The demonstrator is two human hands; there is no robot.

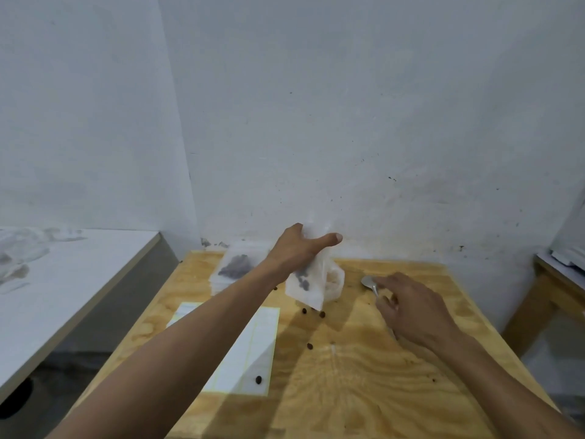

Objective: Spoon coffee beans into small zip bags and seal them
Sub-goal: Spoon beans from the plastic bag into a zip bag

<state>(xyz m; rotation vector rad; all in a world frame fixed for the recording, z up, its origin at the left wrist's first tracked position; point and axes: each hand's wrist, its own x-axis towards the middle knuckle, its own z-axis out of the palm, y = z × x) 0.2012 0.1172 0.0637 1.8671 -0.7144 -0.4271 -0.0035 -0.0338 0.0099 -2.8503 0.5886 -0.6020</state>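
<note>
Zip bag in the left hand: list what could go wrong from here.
1. The left hand grips the zip bag only at its top, above the table; whether it is sealed cannot be told, so beans might spill.
2. Loose beans already lie scattered; more could roll off the edge.
3. The right hand rests on the spoon close beside the bag; lifting it carelessly might knock the bag.
</note>
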